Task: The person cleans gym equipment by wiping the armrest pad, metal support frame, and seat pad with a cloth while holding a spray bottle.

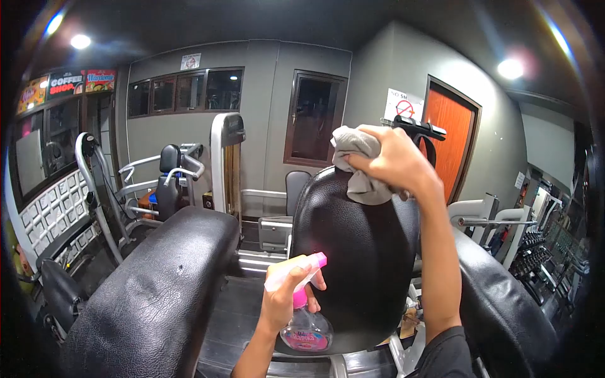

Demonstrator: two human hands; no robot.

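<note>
Nearest the camera, a black sleeve (449, 356) leads my view up to the right hand (394, 164), curled around a bunched grey cloth (365, 189) at the top of the black backrest (346, 264). Bunching it, I'd judge, makes a thick wad to press with, while a loose fold hangs down in front. Lower, the left hand (277, 305) is wrapped around the neck of a clear spray bottle (322, 326), held before the backrest; I suspect that grip is meant to leave the pink nozzle (321, 259) uncovered and pointing away from the person. From here I read "Rapika" on the bottle's label (307, 341), "COFFEE SHOP" on a sign (66, 84) at far left, and "NO SM" on a notice (404, 106) beside the orange door (449, 132).
</note>
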